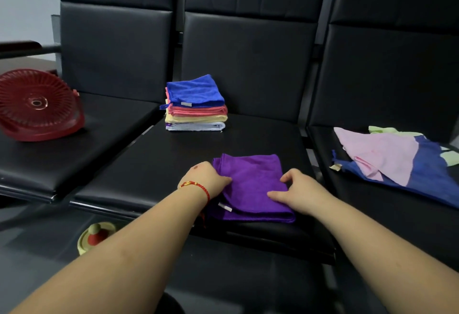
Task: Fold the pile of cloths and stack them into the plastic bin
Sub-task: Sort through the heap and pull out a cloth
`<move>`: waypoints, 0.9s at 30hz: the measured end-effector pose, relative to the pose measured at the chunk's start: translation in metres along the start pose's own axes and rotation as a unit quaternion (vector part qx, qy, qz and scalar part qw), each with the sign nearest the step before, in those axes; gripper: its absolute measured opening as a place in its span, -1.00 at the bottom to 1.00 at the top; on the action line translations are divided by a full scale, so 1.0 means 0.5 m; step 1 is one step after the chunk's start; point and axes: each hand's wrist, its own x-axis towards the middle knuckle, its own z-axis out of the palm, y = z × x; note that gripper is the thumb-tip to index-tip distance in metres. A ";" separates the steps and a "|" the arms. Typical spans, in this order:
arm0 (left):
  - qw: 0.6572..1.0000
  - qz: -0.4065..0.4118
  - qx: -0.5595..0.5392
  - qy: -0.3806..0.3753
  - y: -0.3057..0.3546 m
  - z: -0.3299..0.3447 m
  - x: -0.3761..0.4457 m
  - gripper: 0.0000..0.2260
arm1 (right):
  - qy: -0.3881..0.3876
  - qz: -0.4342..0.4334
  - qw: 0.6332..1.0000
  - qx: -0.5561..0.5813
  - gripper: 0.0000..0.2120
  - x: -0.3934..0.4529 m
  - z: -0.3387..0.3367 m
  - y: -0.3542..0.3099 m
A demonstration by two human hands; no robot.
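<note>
A folded purple cloth (250, 184) lies at the front of the middle black seat (154, 164). My left hand (207, 177) holds its left edge, fingers tucked at the fold. My right hand (295, 190) rests on its right side, thumb and fingers curled onto the fabric. Behind it, at the seat's back, stands a stack of folded cloths (196, 103): blue on top, then pink, yellow and white. On the right seat lies the unfolded pile (397, 162) of pink, blue and pale green cloths. A red plastic bin (37, 106) lies tipped on the left seat.
Three black padded seats with tall backrests (248, 60) form a row. A yellow and red round object (95, 236) sits on the dark floor under the front edge at left. A dark armrest (19, 46) juts out at far left.
</note>
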 end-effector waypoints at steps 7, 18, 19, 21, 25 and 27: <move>0.997 0.033 -0.075 0.013 0.030 -0.025 -0.003 -0.81 | 0.022 -0.021 0.999 -0.010 -0.47 -0.017 0.010 0.004; 0.995 -0.041 -0.087 0.010 0.004 -0.020 0.017 -0.60 | 0.003 -0.034 0.999 0.004 -0.47 -0.011 0.003 0.008; 0.993 -0.043 -0.109 0.015 0.003 -0.017 0.025 -0.60 | 0.002 -0.034 0.999 0.006 -0.48 -0.009 0.003 0.008; 0.993 -0.018 -0.118 0.017 0.007 -0.010 0.035 -0.67 | -0.001 -0.033 0.999 0.009 -0.48 -0.008 0.002 0.008; 0.994 0.050 -0.067 0.074 0.019 0.009 0.041 -0.81 | -0.003 -0.037 0.999 0.008 -0.48 -0.006 0.003 0.011; 0.994 0.047 -0.046 0.089 0.019 0.012 0.042 -0.80 | -0.001 -0.041 0.999 0.007 -0.48 -0.006 0.005 0.013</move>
